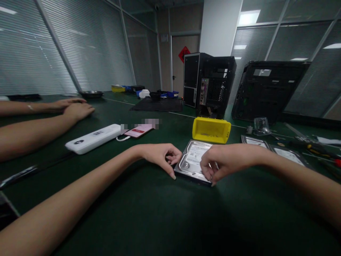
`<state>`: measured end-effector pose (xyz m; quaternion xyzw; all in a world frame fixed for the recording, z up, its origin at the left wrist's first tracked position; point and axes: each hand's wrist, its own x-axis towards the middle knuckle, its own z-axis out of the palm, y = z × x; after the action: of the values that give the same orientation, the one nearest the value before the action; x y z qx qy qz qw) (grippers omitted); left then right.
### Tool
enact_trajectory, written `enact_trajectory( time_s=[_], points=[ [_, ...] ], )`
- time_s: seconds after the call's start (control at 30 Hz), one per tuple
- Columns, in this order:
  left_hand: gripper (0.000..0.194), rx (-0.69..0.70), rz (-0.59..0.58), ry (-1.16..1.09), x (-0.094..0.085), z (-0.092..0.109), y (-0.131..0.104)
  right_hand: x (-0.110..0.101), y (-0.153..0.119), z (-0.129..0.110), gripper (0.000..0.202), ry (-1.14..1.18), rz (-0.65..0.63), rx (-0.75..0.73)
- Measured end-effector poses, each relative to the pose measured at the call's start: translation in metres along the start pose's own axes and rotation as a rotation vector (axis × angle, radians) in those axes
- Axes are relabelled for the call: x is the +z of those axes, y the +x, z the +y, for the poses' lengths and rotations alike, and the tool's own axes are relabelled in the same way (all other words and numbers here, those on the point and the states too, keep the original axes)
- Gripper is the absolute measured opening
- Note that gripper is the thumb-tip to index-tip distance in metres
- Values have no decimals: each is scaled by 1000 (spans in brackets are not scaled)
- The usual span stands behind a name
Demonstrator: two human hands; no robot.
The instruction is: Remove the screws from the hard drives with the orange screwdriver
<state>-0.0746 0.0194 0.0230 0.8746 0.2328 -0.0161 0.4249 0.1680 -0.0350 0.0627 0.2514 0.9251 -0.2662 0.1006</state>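
Observation:
A silver hard drive (192, 159) with a white label lies flat on the dark green table (149, 213), in front of a yellow bin (211, 131) that has small metal pieces in it. At the drive's left edge is my left hand (164, 158), its thumb apart from its curled fingers and nothing visible between them. My right hand (221, 161) reaches over the right side of the drive, thumb and fingers pinched together near its front right corner. What those fingertips hold, if anything, is too small to make out.
Another person's hands (77, 109) rest on the table at the left. Nearby are a white power strip (94, 138) and a phone (140, 130). Computer cases (213, 81) stand behind; more drives (287, 155) and tools (317, 147) lie at the right.

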Motion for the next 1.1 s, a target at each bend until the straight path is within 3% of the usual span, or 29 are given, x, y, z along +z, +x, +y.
enact_trajectory(
  time_s=[0.37,0.47,0.57,0.67,0.7,0.77,0.93,1.03,1.1],
  points=[
    [31,42,-1,-12,-1,0,-1,-5,3,13,18,243,-136,-68],
    [32,21,-7,-16,0,1,-1,-10,-1,18,18,227,-108,-65],
    [32,4,-5,-20,0,1,-1,-16,0,35,19,-34,125,45],
    [30,14,8,-13,0,0,-2,-16,6,60,23,-469,506,451],
    [30,19,9,-10,-1,0,-2,-16,8,69,25,-578,582,586],
    [30,26,7,-7,-1,-1,-2,-15,11,82,31,-639,621,663],
    [32,-5,4,-5,-1,-1,-2,-24,0,85,29,-626,583,676],
    [32,-14,0,-14,-1,-1,-2,-32,-19,77,29,-330,309,668],
    [31,-12,-4,-19,-1,-1,-2,-33,-30,73,31,-184,126,570]
  ],
)
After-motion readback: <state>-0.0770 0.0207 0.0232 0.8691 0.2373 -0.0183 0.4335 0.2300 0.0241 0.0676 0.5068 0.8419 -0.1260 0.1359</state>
